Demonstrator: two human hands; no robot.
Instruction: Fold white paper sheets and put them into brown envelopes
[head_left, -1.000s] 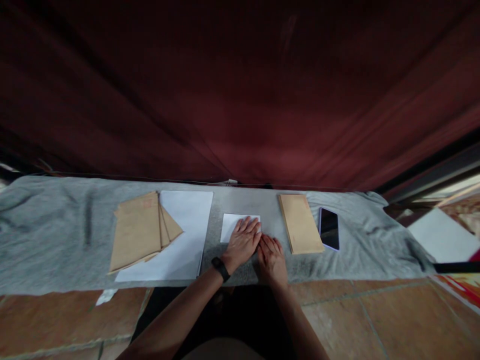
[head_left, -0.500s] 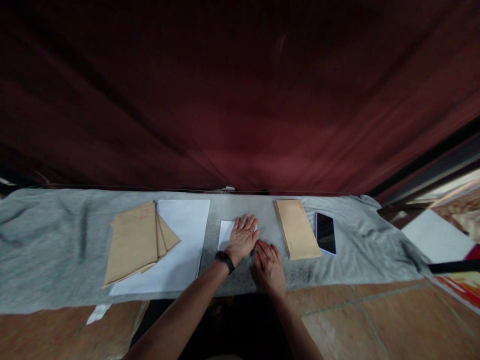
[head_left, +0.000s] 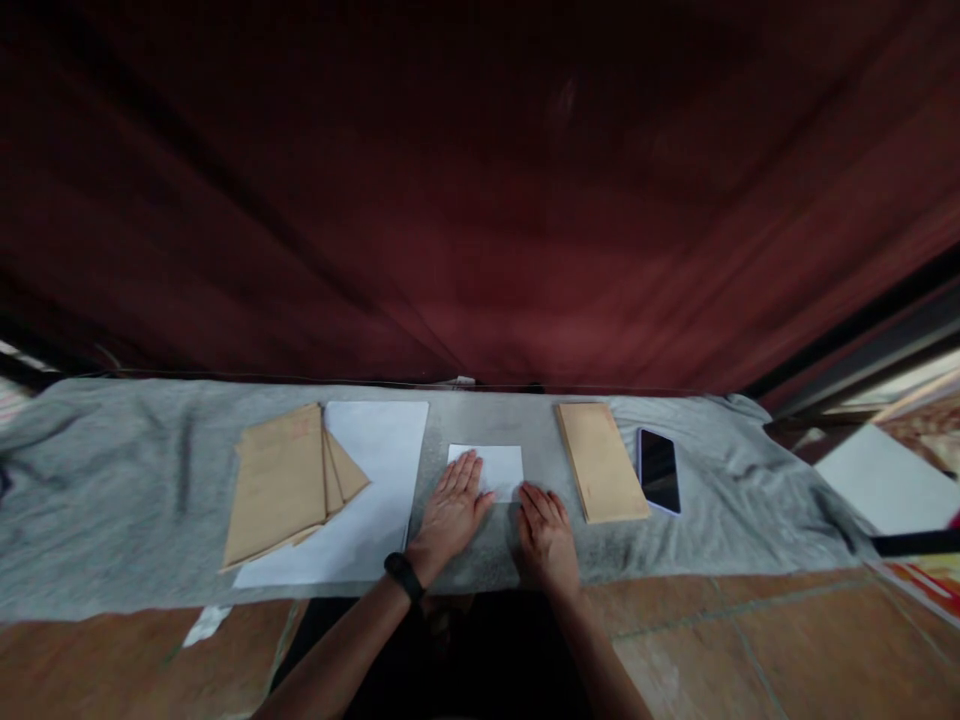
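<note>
A small white folded-looking paper (head_left: 501,468) lies flat on the grey cloth (head_left: 480,415) in front of me. My left hand (head_left: 452,505), with a black band on its wrist, rests flat across the paper's left part, fingers stretched out and thumb apart. At the paper's lower right corner lies my right hand (head_left: 547,530), its fingertips touching or just beside the edge; its fingers are stretched and close together. Neither hand grips anything.
To the left, several brown envelopes (head_left: 277,485) overlap large white sheets (head_left: 382,470). On the right lie a stack of brown envelopes (head_left: 602,462) and a phone (head_left: 659,470). Dark red fabric (head_left: 480,250) hangs behind the cloth-covered surface. Tiled floor (head_left: 690,630) shows below.
My left hand has slid from the right part of the small paper to its left part, uncovering the right side. The right hand stays by the lower right corner. The view has shifted slightly.
</note>
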